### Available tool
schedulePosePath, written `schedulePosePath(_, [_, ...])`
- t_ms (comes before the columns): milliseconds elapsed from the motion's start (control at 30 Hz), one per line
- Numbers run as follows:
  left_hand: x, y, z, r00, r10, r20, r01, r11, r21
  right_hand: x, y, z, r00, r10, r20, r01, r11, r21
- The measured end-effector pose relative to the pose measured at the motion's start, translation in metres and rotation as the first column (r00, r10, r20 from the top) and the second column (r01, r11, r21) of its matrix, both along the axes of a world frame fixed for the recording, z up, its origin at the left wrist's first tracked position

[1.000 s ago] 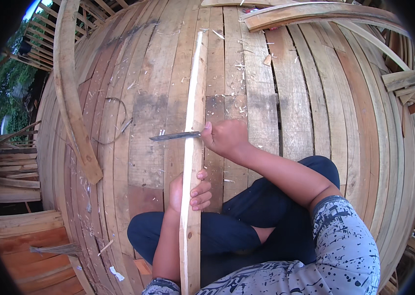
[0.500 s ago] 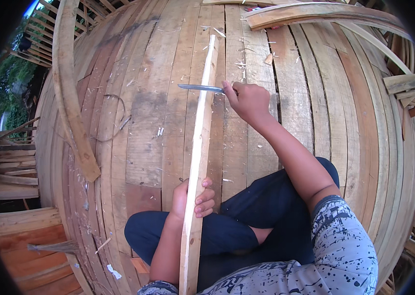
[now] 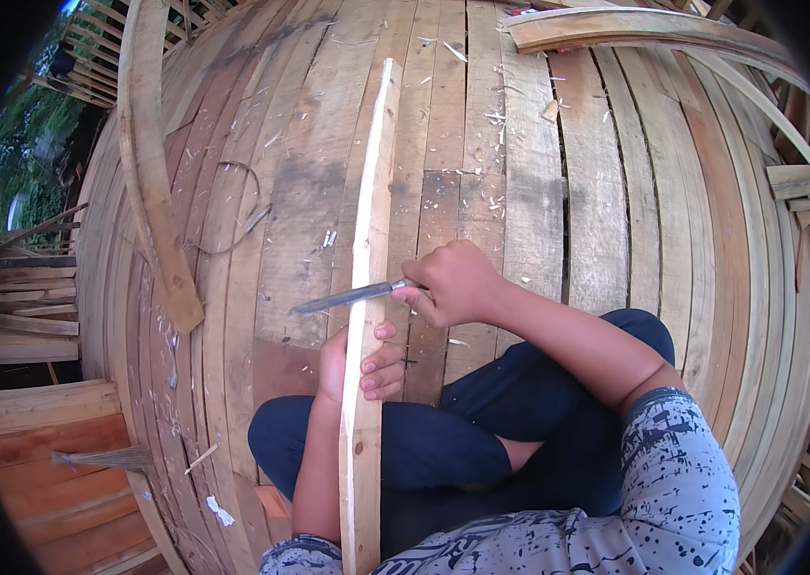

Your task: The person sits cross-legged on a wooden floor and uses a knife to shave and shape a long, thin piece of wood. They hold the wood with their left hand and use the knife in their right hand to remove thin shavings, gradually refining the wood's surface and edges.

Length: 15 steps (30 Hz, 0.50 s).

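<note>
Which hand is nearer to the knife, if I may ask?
Right: the right hand holds the knife, which crosses the wooden strip; the left hand grips that strip lower in the picture, apart from the knife.

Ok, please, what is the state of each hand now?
Left hand: closed around the long wooden strip.
Right hand: closed, holding the knife.

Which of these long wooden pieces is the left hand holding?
The straight, pale-edged strip in the left hand; the curved plank at left and the curved beam at upper right are touched by neither hand.
</note>
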<state>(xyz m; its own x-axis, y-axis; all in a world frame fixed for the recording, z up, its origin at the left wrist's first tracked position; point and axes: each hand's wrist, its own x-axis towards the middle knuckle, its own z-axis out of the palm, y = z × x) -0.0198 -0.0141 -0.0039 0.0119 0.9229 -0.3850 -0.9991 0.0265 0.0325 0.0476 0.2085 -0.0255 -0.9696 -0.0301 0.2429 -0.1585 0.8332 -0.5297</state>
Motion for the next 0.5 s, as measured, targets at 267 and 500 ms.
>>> schedulePosePath(267, [0.003, 0.002, 0.011, 1.0, 0.003, 0.01, -0.004, 0.999, 0.045, -0.002, 0.006, -0.002, 0.986, -0.142, -0.092, 0.138, 0.989, -0.048])
schedulePosePath(500, [0.003, 0.004, 0.007, 1.0, 0.003, -0.005, -0.003, 1.0, 0.009, -0.004, -0.001, -0.002, 0.984, -0.143, -0.107, 0.136, 0.988, -0.074])
